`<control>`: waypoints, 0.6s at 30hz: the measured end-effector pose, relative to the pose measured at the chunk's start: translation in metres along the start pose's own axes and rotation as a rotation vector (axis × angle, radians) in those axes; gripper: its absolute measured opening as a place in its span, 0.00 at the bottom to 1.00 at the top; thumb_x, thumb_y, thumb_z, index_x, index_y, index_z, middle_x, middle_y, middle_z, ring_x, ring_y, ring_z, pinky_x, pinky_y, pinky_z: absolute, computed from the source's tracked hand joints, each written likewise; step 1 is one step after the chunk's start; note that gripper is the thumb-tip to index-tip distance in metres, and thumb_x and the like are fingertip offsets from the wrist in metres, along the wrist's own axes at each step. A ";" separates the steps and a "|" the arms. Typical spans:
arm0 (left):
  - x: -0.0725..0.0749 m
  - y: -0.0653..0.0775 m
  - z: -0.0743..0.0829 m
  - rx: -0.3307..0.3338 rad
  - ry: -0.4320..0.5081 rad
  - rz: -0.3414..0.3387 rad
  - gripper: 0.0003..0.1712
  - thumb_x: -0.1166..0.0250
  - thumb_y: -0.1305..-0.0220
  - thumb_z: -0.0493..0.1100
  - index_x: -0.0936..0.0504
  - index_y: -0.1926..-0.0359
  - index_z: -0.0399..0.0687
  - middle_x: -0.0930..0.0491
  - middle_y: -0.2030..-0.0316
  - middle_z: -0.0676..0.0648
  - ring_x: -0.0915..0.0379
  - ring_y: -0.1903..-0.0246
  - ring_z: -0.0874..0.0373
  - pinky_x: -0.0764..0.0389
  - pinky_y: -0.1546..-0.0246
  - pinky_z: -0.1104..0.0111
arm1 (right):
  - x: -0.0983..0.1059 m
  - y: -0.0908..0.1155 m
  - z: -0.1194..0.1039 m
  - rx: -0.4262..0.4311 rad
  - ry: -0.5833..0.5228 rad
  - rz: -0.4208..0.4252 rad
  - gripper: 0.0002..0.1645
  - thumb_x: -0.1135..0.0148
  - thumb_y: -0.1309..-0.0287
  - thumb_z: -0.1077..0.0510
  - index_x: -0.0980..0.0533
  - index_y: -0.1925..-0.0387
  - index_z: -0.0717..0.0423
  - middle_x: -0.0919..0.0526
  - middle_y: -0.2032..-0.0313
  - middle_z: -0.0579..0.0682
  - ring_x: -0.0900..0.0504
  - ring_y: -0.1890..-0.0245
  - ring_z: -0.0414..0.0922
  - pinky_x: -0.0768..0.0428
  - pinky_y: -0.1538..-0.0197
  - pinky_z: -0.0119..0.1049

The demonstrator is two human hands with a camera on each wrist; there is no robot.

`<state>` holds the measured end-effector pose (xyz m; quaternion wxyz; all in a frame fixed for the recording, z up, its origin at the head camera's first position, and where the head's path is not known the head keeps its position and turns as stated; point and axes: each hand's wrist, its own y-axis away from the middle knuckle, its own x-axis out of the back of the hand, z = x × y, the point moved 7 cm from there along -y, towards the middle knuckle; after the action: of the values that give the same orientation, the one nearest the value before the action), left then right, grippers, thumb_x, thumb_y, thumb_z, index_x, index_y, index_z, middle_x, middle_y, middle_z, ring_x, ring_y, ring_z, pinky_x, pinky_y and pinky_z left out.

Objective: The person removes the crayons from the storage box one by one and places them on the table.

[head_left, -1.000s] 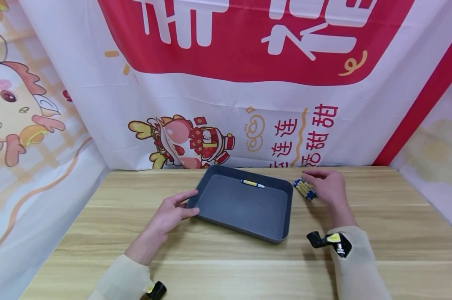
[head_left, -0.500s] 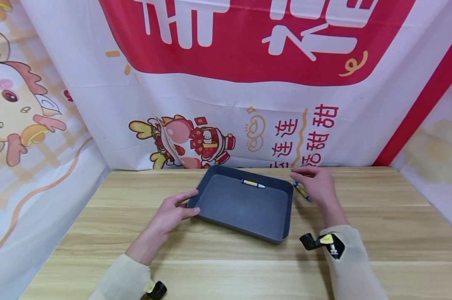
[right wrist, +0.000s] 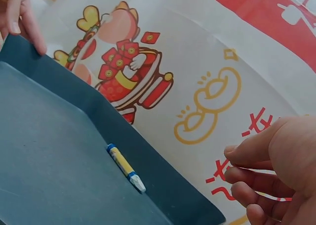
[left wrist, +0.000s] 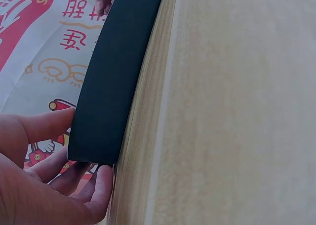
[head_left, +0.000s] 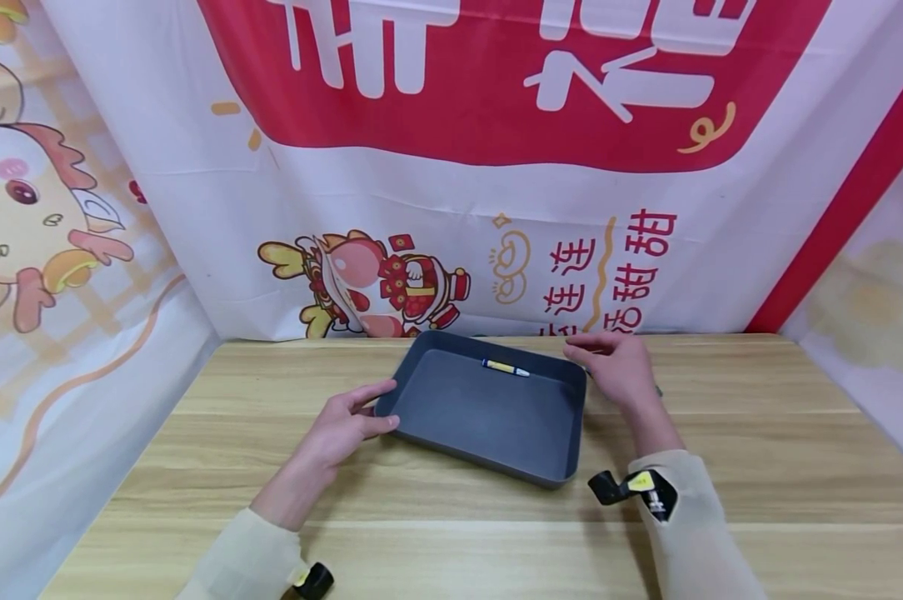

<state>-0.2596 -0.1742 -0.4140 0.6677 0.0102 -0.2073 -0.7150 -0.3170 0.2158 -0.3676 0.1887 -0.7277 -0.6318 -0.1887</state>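
A dark grey rectangular tray (head_left: 481,425) sits on the wooden table, and my left hand (head_left: 342,429) grips its left end. In the left wrist view the thumb touches one edge of the tray wall (left wrist: 108,71) while curled fingers bear on the other. One crayon (head_left: 506,367), yellow with blue bands and a pale tip, lies inside along the far wall. My right hand (head_left: 615,367) hovers by the tray's far right corner, fingers bent and thumb near them. No object shows clearly between those fingers (right wrist: 242,175). Other crayons are mostly hidden beneath this hand.
Wooden table (head_left: 421,533) extends around the tray. A white and red printed cloth (head_left: 459,208) hangs right behind the table's far edge, and more cloth (head_left: 54,292) closes the left side. Black cameras sit on both sleeves.
My right hand has moved left from the small cluster of crayons toward the tray's far right corner, covering most of the cluster. The left hand, tray and crayon inside have stayed put.
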 end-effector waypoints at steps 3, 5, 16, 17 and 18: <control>0.000 0.000 0.001 -0.002 -0.001 -0.002 0.34 0.29 0.30 0.40 0.24 0.25 0.58 0.38 0.19 0.42 0.40 0.21 0.38 0.40 0.20 0.38 | -0.003 0.000 0.000 -0.009 -0.003 -0.009 0.21 0.32 0.28 0.48 0.14 0.41 0.53 0.12 0.41 0.58 0.18 0.40 0.55 0.23 0.40 0.45; 0.000 0.001 0.001 -0.002 0.000 -0.002 0.34 0.29 0.30 0.39 0.25 0.25 0.57 0.38 0.19 0.42 0.41 0.21 0.38 0.40 0.20 0.38 | -0.006 0.000 -0.001 -0.010 -0.009 -0.015 0.21 0.32 0.28 0.48 0.14 0.41 0.54 0.12 0.41 0.58 0.18 0.40 0.55 0.23 0.38 0.48; 0.001 0.001 0.001 -0.008 0.003 0.002 0.34 0.29 0.31 0.39 0.24 0.25 0.57 0.38 0.18 0.42 0.43 0.20 0.38 0.40 0.20 0.39 | -0.019 0.002 -0.009 0.026 -0.012 -0.025 0.19 0.30 0.30 0.52 0.13 0.43 0.54 0.12 0.41 0.58 0.18 0.41 0.53 0.22 0.39 0.44; 0.001 0.001 0.001 -0.008 0.003 0.002 0.34 0.29 0.31 0.39 0.24 0.25 0.57 0.38 0.19 0.42 0.43 0.19 0.38 0.40 0.20 0.39 | -0.021 0.002 -0.010 0.030 -0.010 -0.024 0.18 0.30 0.30 0.52 0.13 0.43 0.54 0.12 0.42 0.58 0.17 0.42 0.53 0.21 0.41 0.42; 0.001 0.001 0.001 -0.007 0.003 0.001 0.34 0.29 0.31 0.39 0.24 0.25 0.57 0.38 0.18 0.42 0.43 0.19 0.38 0.40 0.20 0.39 | -0.022 0.001 -0.011 0.030 -0.008 -0.025 0.18 0.30 0.30 0.52 0.13 0.44 0.53 0.11 0.42 0.57 0.17 0.43 0.52 0.21 0.42 0.41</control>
<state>-0.2590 -0.1743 -0.4122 0.6683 0.0085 -0.2038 -0.7154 -0.3190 0.1912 -0.3701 0.1947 -0.7175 -0.6445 -0.1788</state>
